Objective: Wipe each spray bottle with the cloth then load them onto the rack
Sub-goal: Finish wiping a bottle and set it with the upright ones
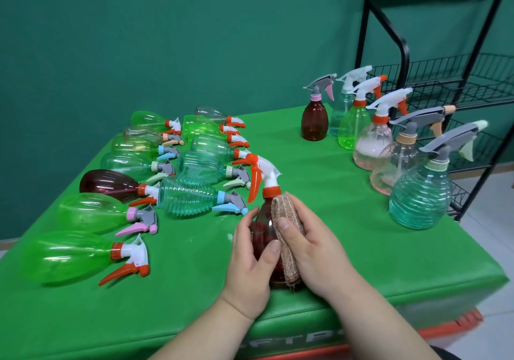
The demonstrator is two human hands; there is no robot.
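2 bare hands meet at the near middle of the green-covered desk, both on a dark red translucent plastic spray bottle with a white head and orange trigger that stands upright there, its trigger pointing left. The left hand has its grip closed around the bottle's left side, thumb across the front. The right hand presses a folded brown woven cloth against the bottle's right side, fingers clamped over the cloth with the thumb on its front face; the cloth runs from just under the orange collar down to the bottle's base. To the left, 13 plastic spray bottles lie on their sides in 2 loose rows, nozzles toward the middle: mostly clear green ones, a ribbed teal one with a blue trigger nearest the hands, a dark brown one behind it, and a large bright green one with an orange trigger at the near left corner. Along the right edge 7 bottles stand upright in a curving line, from a brown oval one with a pink collar at the back to a ribbed teal one with a grey head at the front. Just beyond them stands a black wire rack, whose visible shelves hold no bottles.
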